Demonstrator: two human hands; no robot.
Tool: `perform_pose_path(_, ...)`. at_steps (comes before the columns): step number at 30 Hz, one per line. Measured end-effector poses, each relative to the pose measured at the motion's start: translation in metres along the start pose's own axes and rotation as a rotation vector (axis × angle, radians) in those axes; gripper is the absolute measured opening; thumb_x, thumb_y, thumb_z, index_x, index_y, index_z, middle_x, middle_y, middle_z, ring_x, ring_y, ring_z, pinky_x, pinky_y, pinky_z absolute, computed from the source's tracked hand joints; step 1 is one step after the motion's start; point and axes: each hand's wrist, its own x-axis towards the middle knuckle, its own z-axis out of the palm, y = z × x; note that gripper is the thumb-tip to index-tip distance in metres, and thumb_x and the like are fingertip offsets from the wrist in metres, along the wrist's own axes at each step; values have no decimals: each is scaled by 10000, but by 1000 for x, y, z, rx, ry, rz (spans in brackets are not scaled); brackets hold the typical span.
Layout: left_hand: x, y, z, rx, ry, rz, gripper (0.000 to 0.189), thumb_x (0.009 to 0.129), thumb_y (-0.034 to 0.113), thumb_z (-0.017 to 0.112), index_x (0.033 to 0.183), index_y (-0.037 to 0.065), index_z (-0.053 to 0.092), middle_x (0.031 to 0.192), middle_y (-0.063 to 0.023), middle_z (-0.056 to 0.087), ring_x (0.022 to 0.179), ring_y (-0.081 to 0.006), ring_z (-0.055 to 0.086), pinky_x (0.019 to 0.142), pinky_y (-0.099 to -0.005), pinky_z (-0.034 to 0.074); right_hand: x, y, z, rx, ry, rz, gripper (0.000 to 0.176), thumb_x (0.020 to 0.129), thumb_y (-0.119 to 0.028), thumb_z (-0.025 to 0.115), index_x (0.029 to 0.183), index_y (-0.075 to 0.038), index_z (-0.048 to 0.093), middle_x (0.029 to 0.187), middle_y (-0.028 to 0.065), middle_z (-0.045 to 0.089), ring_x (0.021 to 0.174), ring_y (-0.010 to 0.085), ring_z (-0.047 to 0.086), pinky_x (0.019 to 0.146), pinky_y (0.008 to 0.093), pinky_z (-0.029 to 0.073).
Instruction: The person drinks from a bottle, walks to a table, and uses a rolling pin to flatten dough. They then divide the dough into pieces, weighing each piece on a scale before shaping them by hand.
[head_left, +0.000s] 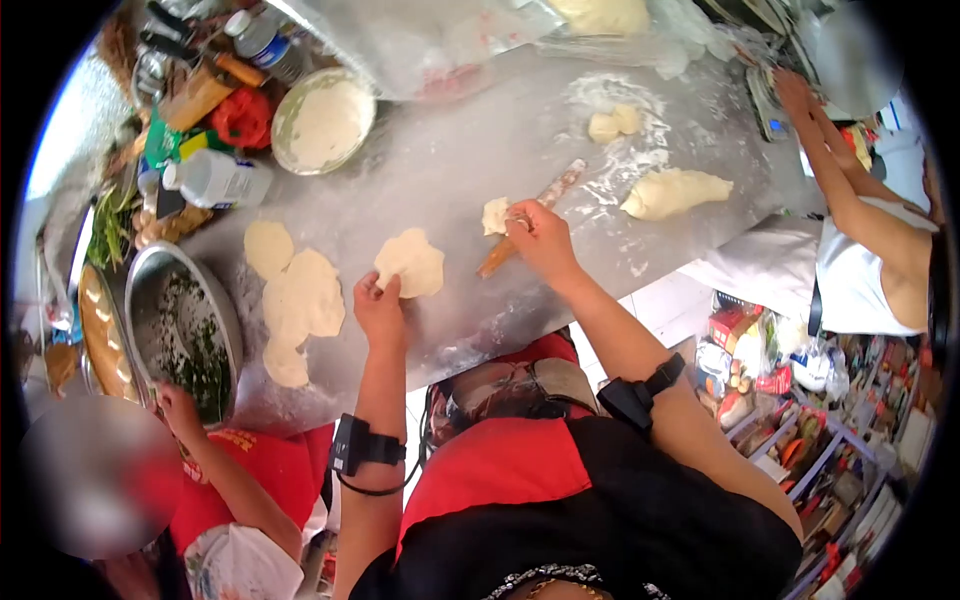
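My left hand [381,312] pinches the near edge of a flat, roughly round dough wrapper [412,260] at the table's middle. To its right, my right hand [543,240] is closed over a wooden rolling pin [563,180], which lies slanted beneath it. Its fingertips meet the edge of a small dough piece [494,214]; the palm hides the pin's middle. Several rolled dough wrappers [305,290] overlap left of my left hand. Beyond my right hand are small dough lumps [613,123] and a long dough roll [676,192] on floured metal.
A bowl of flour [323,120], bottles [222,178] and utensils crowd the back left. At left, a co-worker's hand [178,408] reaches a metal bowl of chopped greens [185,340]. Another person's hands [797,98] are by a scale [770,118] at right. Plastic sheeting [420,45] covers the back.
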Motion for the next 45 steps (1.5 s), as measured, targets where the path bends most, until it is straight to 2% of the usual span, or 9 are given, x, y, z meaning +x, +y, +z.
perform_pose_path(5, 6, -1, 2, -92, 30, -67, 421, 804, 122, 726, 1114, -66, 512, 901, -74, 576, 742, -127, 533, 633, -264, 449, -4, 15, -17, 144, 171, -49, 215, 823, -237, 651, 856, -29, 613, 732, 87, 653, 650, 169, 607, 621, 321, 481)
perform_pose_path(10, 16, 16, 13, 216, -12, -335, 290, 778, 162, 763, 952, -22, 622, 687, -15, 583, 511, -102, 488, 441, -272, 361, -4, 31, -53, 283, 101, 118, 152, 848, -201, 621, 851, -49, 608, 726, 58, 641, 631, 135, 584, 602, 290, 473)
perform_pose_path(17, 2, 12, 43, 89, 30, -24, 384, 740, 23, 689, 1109, -39, 601, 1016, -148, 643, 851, -232, 641, 728, -340, 534, 20, 59, -118, 382, 60, 112, 167, 855, -195, 617, 898, -34, 612, 722, 51, 645, 624, 126, 590, 586, 290, 469)
perform_pose_path(22, 47, -21, 20, -3, -28, 38, 412, 866, 135, 580, 1244, -12, 505, 1240, -193, 523, 1135, -313, 539, 933, -426, 473, 42, 63, -180, 335, -9, 99, 187, 857, -197, 648, 892, -15, 620, 714, 33, 630, 649, 97, 580, 593, 266, 466)
perform_pose_path(26, 56, 14, 48, -440, 2, -119, 449, 913, 176, 551, 1304, -13, 434, 1248, -168, 532, 1150, -298, 533, 984, -413, 440, 55, 65, -225, 312, -30, 147, 217, 848, -224, 682, 863, -14, 630, 704, 38, 634, 656, 93, 577, 605, 263, 470)
perform_pose_path(37, -64, 156, 331, -107, -903, -59, 524, 857, 56, 568, 1354, 37, 401, 1275, -123, 528, 1187, -263, 512, 1027, -424, 408, 67, 120, -273, 284, 286, 102, 158, 804, -159, 662, 885, -25, 642, 797, 74, 656, 701, 154, 609, 658, 297, 494)
perform_pose_path(41, -93, 163, 418, -529, -1005, -145, 533, 884, 59, 580, 1378, 56, 380, 1298, -123, 510, 1234, -243, 459, 1011, -391, 410, 66, 149, -295, 320, 405, 159, 146, 841, -113, 602, 952, -25, 639, 772, 29, 637, 685, 109, 560, 654, 272, 476)
perform_pose_path(43, -93, 140, 433, -60, -808, -66, 558, 896, 108, 595, 1402, 76, 362, 1320, -132, 493, 1262, -245, 427, 1024, -411, 387, 61, 155, -313, 329, 487, 180, 151, 864, -108, 575, 969, -18, 635, 775, 26, 631, 680, 99, 548, 659, 261, 469)
perform_pose_path(45, -84, 74, 417, 619, -905, 490, 750, 787, 287, 739, 1406, 87, 365, 1390, -159, 431, 1278, -311, 417, 1027, -435, 369, 62, 155, -334, 365, 512, 257, 161, 876, -118, 566, 978, -14, 633, 782, 30, 632, 689, 96, 549, 663, 254, 465)
